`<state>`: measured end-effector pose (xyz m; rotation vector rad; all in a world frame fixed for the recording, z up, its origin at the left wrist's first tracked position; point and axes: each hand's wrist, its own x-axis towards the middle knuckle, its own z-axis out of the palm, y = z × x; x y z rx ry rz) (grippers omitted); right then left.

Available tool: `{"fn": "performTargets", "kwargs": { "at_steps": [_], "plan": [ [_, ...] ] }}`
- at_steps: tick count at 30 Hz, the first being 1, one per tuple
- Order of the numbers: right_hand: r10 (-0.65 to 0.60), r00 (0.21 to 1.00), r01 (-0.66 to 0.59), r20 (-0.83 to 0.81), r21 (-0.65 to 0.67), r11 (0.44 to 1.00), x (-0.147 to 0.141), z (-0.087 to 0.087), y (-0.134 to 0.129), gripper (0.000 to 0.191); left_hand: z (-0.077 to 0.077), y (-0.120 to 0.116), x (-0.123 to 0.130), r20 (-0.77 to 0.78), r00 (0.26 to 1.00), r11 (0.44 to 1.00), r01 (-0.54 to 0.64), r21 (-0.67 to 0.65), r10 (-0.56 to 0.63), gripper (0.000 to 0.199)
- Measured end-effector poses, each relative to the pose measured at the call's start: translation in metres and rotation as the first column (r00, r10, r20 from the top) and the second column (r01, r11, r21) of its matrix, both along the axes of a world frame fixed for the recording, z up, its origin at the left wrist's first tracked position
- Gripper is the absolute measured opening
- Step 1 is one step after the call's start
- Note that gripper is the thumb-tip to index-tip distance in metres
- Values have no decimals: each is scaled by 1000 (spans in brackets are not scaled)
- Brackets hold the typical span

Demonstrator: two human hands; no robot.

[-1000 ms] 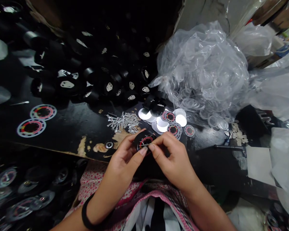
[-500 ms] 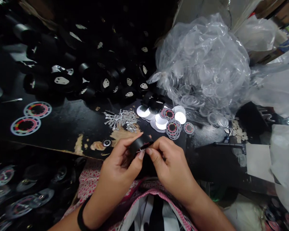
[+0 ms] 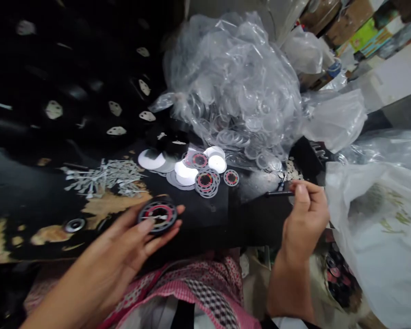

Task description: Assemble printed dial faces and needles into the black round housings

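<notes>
My left hand holds a round black gauge, its red and grey dial facing up and the thumb over the dial's edge. Far to the right, my right hand has its fingers closed on the end of a thin black tool at the bench's right part. Between the hands lie printed dial discs, with a single dial disc beside them. White discs overlap near this stack. Behind my left hand is a pile of small pale metal pointers.
A large clear plastic bag of transparent round covers stands behind the discs. Black housings with pale plates fill the back left. A metal ring lies at the front left. A white plastic bag hangs at the right.
My right hand has left the black piece and moved right to the thin black tool. My left hand has turned the piece so its dial faces up. The view has shifted right.
</notes>
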<state>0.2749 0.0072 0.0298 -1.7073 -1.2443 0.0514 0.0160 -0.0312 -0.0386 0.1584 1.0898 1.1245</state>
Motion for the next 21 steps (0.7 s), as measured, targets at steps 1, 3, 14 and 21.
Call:
{"fn": "performTargets", "kwargs": {
  "at_steps": [1,3,14,21],
  "plan": [
    [-7,999,8,-35,21,1000,17,-8,5,16,3,1,4,91,995,998,41,-43,-37,28],
    [28,987,-28,-160,5,1000,38,-28,16,17,7,3,12,245,964,986,129,-102,-101,28],
    [649,564,-592,-511,297,749,-69,-8,13,25,3,5,18,336,938,987,130,-97,-90,18],
    [922,333,-934,-197,65,351,-117,-7,14,21,5,5,21,309,943,989,142,-42,-122,14]
  ]
}}
